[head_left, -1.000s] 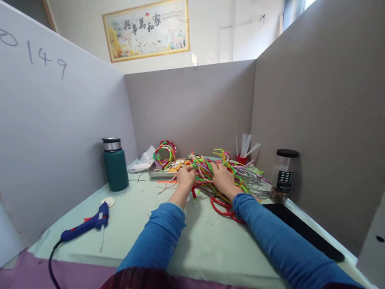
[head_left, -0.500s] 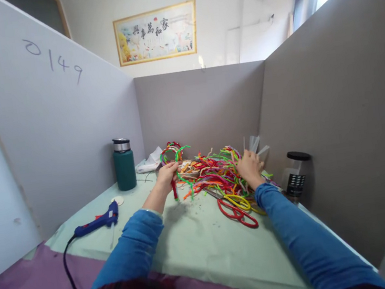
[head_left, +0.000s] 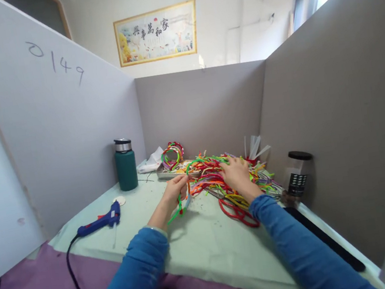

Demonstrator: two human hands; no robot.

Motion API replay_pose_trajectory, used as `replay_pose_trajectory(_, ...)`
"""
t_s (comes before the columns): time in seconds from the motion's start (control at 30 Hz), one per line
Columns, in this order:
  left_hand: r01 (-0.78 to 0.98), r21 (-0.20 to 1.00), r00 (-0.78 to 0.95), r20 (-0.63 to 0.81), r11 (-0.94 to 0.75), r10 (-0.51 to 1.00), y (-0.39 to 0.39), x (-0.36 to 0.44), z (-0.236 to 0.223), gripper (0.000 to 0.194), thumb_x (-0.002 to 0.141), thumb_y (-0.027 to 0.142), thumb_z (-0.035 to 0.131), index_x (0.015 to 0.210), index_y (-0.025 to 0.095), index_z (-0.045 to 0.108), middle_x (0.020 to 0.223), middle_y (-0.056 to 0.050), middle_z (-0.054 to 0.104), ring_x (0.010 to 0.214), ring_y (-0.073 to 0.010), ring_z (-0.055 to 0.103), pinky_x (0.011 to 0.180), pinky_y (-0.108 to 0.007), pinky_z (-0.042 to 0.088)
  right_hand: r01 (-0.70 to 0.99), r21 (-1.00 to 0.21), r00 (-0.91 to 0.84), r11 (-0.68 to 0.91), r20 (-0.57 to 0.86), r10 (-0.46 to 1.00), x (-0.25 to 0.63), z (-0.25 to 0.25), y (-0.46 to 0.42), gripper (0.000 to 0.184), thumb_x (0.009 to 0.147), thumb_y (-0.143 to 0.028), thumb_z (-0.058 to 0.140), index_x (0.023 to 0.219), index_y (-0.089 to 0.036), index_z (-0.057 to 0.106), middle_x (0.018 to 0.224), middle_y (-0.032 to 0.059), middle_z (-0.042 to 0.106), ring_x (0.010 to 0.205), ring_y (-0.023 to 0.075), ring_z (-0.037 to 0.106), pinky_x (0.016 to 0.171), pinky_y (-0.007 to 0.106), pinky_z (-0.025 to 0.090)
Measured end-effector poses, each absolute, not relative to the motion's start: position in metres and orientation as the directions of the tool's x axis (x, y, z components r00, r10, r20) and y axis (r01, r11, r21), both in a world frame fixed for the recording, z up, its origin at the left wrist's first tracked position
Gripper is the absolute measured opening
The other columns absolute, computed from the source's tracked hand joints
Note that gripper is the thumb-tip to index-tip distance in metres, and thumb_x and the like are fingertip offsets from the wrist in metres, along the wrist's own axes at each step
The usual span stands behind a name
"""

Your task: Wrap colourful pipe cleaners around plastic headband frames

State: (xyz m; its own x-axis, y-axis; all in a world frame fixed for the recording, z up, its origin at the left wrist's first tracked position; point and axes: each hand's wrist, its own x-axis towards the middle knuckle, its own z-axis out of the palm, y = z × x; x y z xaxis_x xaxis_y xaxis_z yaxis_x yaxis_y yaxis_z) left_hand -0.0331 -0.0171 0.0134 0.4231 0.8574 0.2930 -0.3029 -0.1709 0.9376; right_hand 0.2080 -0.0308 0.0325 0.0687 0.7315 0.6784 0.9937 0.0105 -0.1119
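Observation:
My left hand is closed in a pinch around a few fuzzy pipe cleaners. Green, red and orange strands poke out below and above its fingers. A green strand arcs from near that hand over toward my right hand. That hand lies on a tangled heap of many-coloured pipe cleaners, its fingers curled in among the strands; which strand they grip is partly hidden. Just under the right wrist are scissors with red handles and a yellow-handled pair.
A metal tray carries small pieces and a ring of twisted pipe cleaners. On the left stand a green bottle and a blue glue gun. Clear glue sticks and a black-lidded jar are at the right.
My right hand has moved left and nearer across the heap, uncovering the glue sticks. My left hand has come slightly nearer and right, and its pipe cleaners now hang at a different angle.

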Motion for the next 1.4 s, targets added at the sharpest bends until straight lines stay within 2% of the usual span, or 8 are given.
replay_pose_trajectory(0.1,-0.235,0.951,0.451,0.289,-0.199,0.844,-0.022,-0.025,0.010,0.042,0.071,0.051,0.066,0.092,0.015,0.059,0.041,0.012,0.027,0.033,-0.0031,0.021,0.036,-0.019,0.014,0.797,-0.390,-0.137,0.462,0.627,0.767,0.165,0.039,-0.048,0.031,0.084,-0.041,0.056,0.104,-0.022,0.069,0.092,0.0070,0.067,0.082,0.0200,0.057,0.076,0.031,0.042)
replay_pose_trajectory(0.2,-0.136,0.961,0.465,0.275,-0.240,0.842,-0.026,-0.017,0.010,0.043,0.069,0.055,0.066,0.082,0.015,0.059,0.039,0.011,0.031,0.033,-0.0031,0.024,0.038,-0.019,0.016,0.509,-0.636,-0.080,0.580,0.636,0.767,0.139,0.031,-0.054,0.039,0.086,-0.048,0.049,0.090,-0.016,0.071,0.067,0.0017,0.063,0.063,0.0153,0.053,0.062,0.025,0.040)
replay_pose_trajectory(0.5,-0.045,0.957,0.477,0.274,-0.288,0.835,-0.021,-0.013,0.004,0.051,0.064,0.054,0.070,0.092,0.012,0.066,0.047,0.007,0.044,0.038,-0.0045,0.033,0.041,-0.020,0.022,0.482,-0.707,0.308,0.517,0.689,0.655,0.147,0.017,-0.047,0.040,0.084,-0.047,0.048,0.061,-0.017,0.060,0.056,-0.0012,0.054,0.056,0.0135,0.047,0.057,0.024,0.035)
replay_pose_trajectory(0.67,0.042,0.852,0.371,0.471,-0.522,0.800,-0.021,-0.019,0.005,0.045,0.074,0.045,0.064,0.105,0.012,0.068,0.060,0.001,0.055,0.051,-0.0077,0.043,0.052,-0.021,0.034,0.335,-0.787,0.471,0.518,0.616,0.631,0.159,0.012,-0.036,0.042,0.082,-0.054,0.049,0.059,-0.019,0.052,0.049,-0.0034,0.047,0.050,0.0127,0.042,0.050,0.025,0.034)
replay_pose_trajectory(0.83,0.434,0.653,0.186,0.609,-0.621,0.771,-0.022,-0.026,0.005,0.047,0.087,0.038,0.049,0.130,0.020,0.053,0.073,-0.004,0.063,0.063,-0.0135,0.053,0.066,-0.023,0.039,0.119,-0.859,0.637,0.498,0.451,0.625,0.179,0.009,-0.028,0.042,0.079,-0.060,0.049,0.069,-0.019,0.053,0.050,-0.0051,0.047,0.041,0.0108,0.039,0.040,0.025,0.030)
replay_pose_trajectory(1.03,0.712,0.411,0.383,0.452,-0.569,0.805,-0.014,-0.030,-0.011,0.025,0.082,0.036,0.057,0.097,0.023,0.071,0.086,-0.010,0.067,0.089,-0.0222,0.060,0.080,-0.027,0.041,0.113,-0.858,0.623,0.502,0.454,0.637,0.183,0.004,-0.025,0.048,0.077,-0.066,0.047,0.071,-0.018,0.054,0.052,-0.0021,0.054,0.039,0.0103,0.040,0.038,0.024,0.030)
replay_pose_trajectory(1.2,0.554,0.514,0.396,0.529,-0.655,0.751,-0.016,-0.027,-0.009,0.028,0.077,0.040,0.062,0.095,0.021,0.073,0.101,-0.010,0.067,0.095,-0.0214,0.058,0.085,-0.027,0.042,0.174,-0.844,0.557,0.507,0.509,0.656,0.170,0.000,-0.030,0.044,0.080,-0.061,0.047,0.066,-0.020,0.051,0.045,-0.0040,0.048,0.038,0.0115,0.039,0.040,0.025,0.031)
replay_pose_trajectory(1.4,0.241,0.837,0.257,0.433,-0.491,0.864,-0.017,-0.018,0.002,0.040,0.080,0.050,0.055,0.091,0.015,0.073,0.077,-0.006,0.069,0.068,-0.0148,0.057,0.064,-0.023,0.044,0.269,-0.812,0.323,0.519,0.583,0.745,0.136,-0.004,-0.043,0.039,0.080,-0.055,0.053,0.062,-0.020,0.055,0.043,-0.0043,0.047,0.042,0.0130,0.045,0.046,0.025,0.037)
